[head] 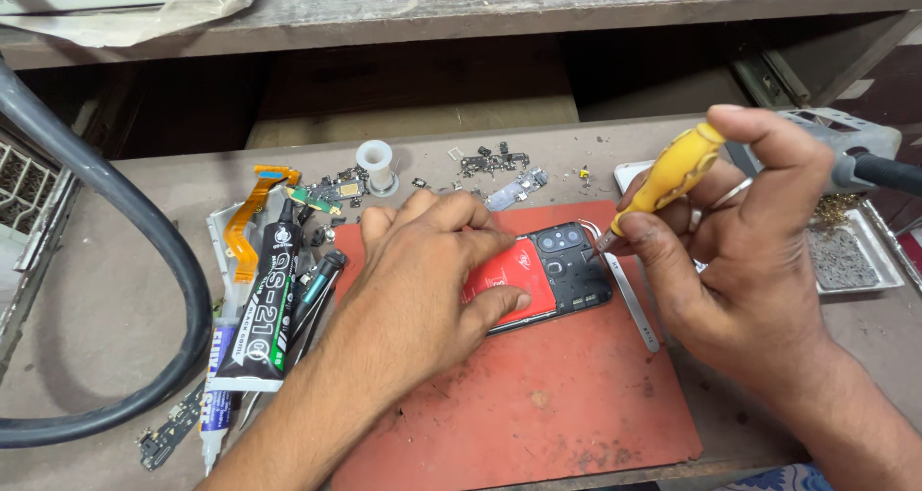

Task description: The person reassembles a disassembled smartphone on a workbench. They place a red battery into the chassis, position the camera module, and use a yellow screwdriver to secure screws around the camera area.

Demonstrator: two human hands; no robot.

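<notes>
Here, centre of frame:
Left hand (437, 261): pressed flat on the opened red-backed phone (538, 275), steadying it.
Right hand (740, 251): closed around a yellow-handled screwdriver (663, 186), tip at the phone's upper edge.

your left hand (432, 270) covers most of the phone (567, 265), so you see only its camera end and a strip of the red part. the screwdriver (667, 179) tip is lost between your right hand (749, 251) fingers and the phone's corner; whether it touches a screw is too small to tell. the tweezers (634, 299) run under your right hand. the black hose (144, 261) leaves the left edge. the small parts (490, 162) behind the phone are too tiny to identify. both forearms are cut off at the bottom.
</notes>
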